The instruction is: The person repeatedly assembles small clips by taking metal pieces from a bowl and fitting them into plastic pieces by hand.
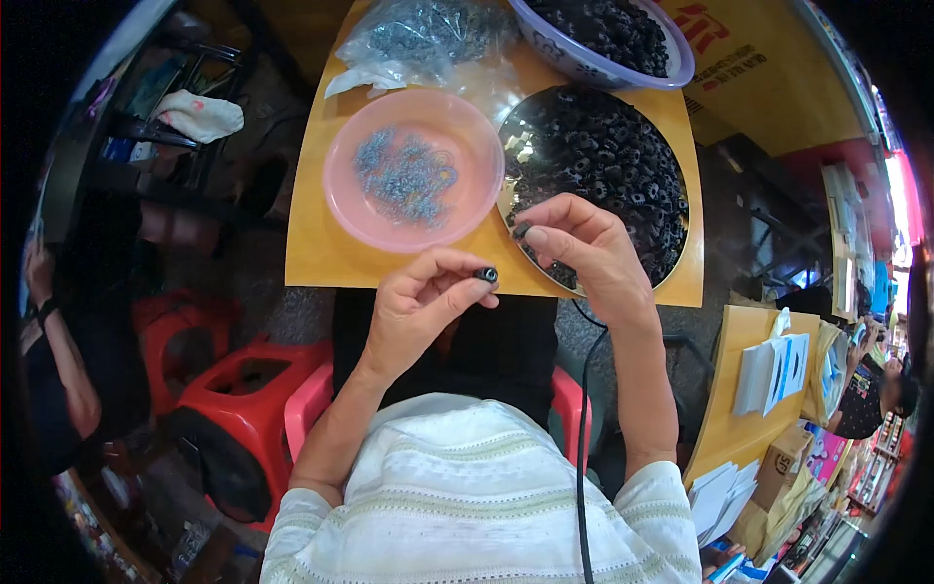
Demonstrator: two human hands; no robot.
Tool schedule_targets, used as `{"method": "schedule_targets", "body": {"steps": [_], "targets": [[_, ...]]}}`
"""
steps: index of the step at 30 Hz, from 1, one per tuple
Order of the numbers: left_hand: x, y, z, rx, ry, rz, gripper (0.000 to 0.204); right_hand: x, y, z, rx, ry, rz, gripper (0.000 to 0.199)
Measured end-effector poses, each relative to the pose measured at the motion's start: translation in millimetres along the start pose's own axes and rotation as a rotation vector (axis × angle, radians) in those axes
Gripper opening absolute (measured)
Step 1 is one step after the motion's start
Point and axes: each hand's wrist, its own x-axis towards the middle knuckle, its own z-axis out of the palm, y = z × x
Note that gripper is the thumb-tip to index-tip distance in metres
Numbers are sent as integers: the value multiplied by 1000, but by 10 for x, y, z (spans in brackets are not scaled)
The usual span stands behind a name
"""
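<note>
Between the thumb and fingers of my left hand is a small black hollow plastic part, held just off the table's front edge. My right hand pinches another small black part above the near rim of a round metal tray. That tray is heaped with similar black plastic parts. Left of it stands a pink plastic basin with a loose pile of small bluish-silver metal pieces, perhaps springs or rings. My two hands are apart.
A clear plastic bag of small grey pieces lies at the back. Beside it, a lavender basin holds more black parts. Red stools stand left; a black cable hangs by my right arm. Another person's arm shows far left.
</note>
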Motion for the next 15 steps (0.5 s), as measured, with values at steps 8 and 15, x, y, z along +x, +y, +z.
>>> {"method": "schedule_targets", "body": {"steps": [8,15], "targets": [[13,79,33,58,64,40,20,-130,-73,244,-110,-59,-52,17],[-31,47,-37,108,47,54,19,-146,-104,279,-272,-68,-57,16]]}}
